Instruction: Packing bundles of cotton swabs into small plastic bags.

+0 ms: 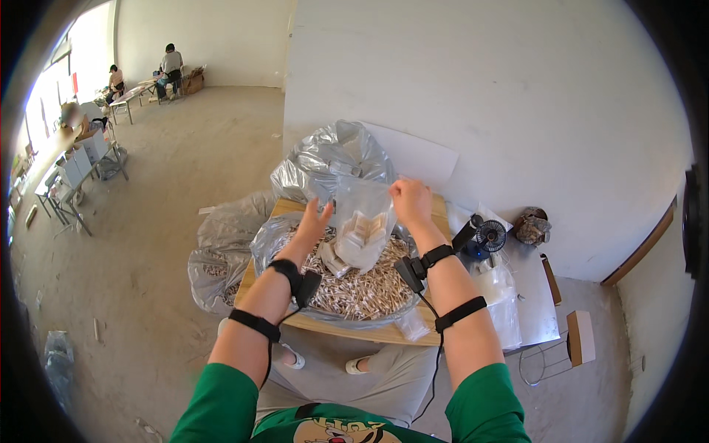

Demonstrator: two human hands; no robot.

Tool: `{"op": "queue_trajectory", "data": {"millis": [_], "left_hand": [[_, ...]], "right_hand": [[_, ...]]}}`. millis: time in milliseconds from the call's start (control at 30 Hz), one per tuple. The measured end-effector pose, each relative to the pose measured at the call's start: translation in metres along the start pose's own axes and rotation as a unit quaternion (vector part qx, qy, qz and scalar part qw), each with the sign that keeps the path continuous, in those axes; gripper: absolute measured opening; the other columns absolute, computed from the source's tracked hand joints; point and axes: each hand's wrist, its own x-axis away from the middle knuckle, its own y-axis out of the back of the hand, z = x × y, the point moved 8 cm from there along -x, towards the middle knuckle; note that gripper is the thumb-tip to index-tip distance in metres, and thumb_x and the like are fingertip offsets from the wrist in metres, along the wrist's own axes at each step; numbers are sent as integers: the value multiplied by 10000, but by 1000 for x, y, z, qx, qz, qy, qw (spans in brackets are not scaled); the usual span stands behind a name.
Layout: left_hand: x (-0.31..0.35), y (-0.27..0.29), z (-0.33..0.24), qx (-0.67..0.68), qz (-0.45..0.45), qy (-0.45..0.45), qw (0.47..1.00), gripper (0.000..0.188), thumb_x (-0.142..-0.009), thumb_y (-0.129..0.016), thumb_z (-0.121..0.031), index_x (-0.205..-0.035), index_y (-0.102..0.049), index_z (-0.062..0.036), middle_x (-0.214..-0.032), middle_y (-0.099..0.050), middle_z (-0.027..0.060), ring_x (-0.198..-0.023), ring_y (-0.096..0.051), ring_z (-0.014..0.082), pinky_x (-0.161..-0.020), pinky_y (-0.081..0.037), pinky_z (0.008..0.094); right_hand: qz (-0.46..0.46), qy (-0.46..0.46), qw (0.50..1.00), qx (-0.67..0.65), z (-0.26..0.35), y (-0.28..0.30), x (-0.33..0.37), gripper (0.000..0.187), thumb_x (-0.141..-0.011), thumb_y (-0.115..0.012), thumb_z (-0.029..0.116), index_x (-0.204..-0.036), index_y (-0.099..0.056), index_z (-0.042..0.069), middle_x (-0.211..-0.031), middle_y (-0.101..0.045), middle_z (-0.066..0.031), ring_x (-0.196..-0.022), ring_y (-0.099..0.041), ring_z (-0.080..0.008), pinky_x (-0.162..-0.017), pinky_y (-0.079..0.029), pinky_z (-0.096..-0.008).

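A clear plastic bag [363,198] hangs in front of me above a heap of loose cotton swabs [367,295], with several small pale packs [360,230] in its lower part. My right hand [411,202] has its fingers closed at the bag's upper right corner. To the left of the bag, my left hand [313,222] is held with its fingers apart and nothing in it. The heap lies in a spread grey plastic sack [264,247] on a wooden table [246,289]. Close to the bag's lower left side sits another small clear packet [334,260].
Behind the heap stands a silvery sack [310,164]; more sacks [214,273] lie on the floor at left. On the right, a side table [538,314] bears a small black fan [490,235] and clear bags [496,295]. People work at tables [137,91] far left.
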Motion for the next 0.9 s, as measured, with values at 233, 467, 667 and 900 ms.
{"op": "queue_trajectory", "data": {"millis": [233,467,667,900], "left_hand": [[97,-52,61,88,99,182,974,889,-858,-553,-478,-1424,-63,1,-1384,-319,255,-1271,-355,307,-1021,-310,354],[150,-99,56,252,104,340,900,922,-848,-415,-638,-1442,51,-109,-1492,-96,176,-1362,-140,329,-1052,-204,484],[150,-128,30,520,133,326,778,952,-794,-265,-762,-1446,38,-138,-1510,-32,122,-1381,-6,340,-1049,-32,606],[141,-138,28,638,86,383,662,976,-736,-191,-826,-1453,-9,-188,-1511,1,102,-1379,22,350,-1026,-21,657]], "right_hand": [[28,-55,998,-32,-13,-2,-7,99,-757,-576,132,-685,-642,113,-751,-640,-56,-843,-585,-266,-771,-385,-412],[11,-63,998,-26,-15,6,-17,112,-774,-561,133,-705,-640,93,-750,-634,-71,-814,-577,-276,-761,-404,-414],[8,-67,996,-58,-5,18,-36,128,-781,-555,140,-707,-647,92,-775,-641,-70,-826,-580,-273,-754,-409,-394],[-9,-31,997,-64,16,27,-45,125,-793,-558,149,-727,-645,89,-786,-643,-67,-819,-587,-271,-744,-413,-406]]}}
